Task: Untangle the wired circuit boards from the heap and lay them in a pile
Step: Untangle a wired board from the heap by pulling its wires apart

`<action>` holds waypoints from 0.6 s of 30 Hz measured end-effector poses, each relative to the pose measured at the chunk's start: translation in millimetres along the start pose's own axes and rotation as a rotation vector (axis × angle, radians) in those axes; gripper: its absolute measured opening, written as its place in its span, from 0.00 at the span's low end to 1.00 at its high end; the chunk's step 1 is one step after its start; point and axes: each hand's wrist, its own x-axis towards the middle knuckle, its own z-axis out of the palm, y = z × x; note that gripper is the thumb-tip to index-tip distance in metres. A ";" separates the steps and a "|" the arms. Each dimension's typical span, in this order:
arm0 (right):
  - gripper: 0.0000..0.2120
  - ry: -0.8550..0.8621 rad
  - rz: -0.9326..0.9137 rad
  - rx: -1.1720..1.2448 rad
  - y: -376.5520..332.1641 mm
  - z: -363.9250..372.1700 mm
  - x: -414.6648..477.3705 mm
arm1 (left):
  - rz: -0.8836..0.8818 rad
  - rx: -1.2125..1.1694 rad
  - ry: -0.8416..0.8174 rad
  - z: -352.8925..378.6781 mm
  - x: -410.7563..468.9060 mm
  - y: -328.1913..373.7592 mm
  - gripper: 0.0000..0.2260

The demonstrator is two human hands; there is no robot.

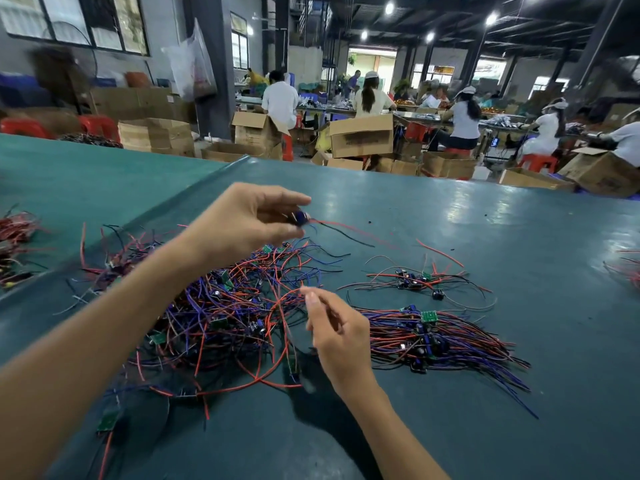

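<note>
Wired circuit boards point(221, 317), small green squares trailing red, blue and black leads, lie heaped beneath the left hand point(249, 223), which pinches one dark board point(300, 218); the right hand point(337, 337) pinches a red wire point(277, 304).

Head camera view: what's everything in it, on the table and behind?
tangled heap: one, red, blue, black wires, green boards, table centre
sorted pile: one, same colours, right of heap
small cluster: one, red and black, beyond the pile
table: one, teal, foreground
cardboard boxes: many, brown, floor beyond table
stools: few, red, among boxes
workers: several, mostly white tops, far benches
left hand: one, pinches a dark blue wired board above heap
right hand: one, pinches a red wire from heap
</note>
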 end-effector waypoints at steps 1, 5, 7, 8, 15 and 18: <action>0.13 0.018 0.060 0.139 -4.5 -1.6 2.7 | 0.011 -0.081 0.002 13.3 -4.7 -7.9 0.23; 0.11 0.106 0.239 0.460 -16.4 -13.4 14.0 | 0.012 -0.241 -0.021 58.8 -20.9 -40.7 0.23; 0.11 0.128 0.304 0.494 -17.1 -20.4 19.0 | -0.009 -0.265 -0.025 74.9 -23.7 -53.0 0.21; 0.10 0.130 0.338 0.517 -16.6 -23.9 21.6 | -0.040 -0.295 -0.027 81.0 -24.0 -58.0 0.20; 0.07 -0.120 0.585 0.442 -14.0 -47.0 51.2 | -0.231 -0.619 -0.081 100.0 -24.9 -71.7 0.10; 0.06 -0.218 0.597 0.342 -12.8 -56.2 72.9 | -0.357 -0.869 -0.131 99.8 -23.8 -74.6 0.10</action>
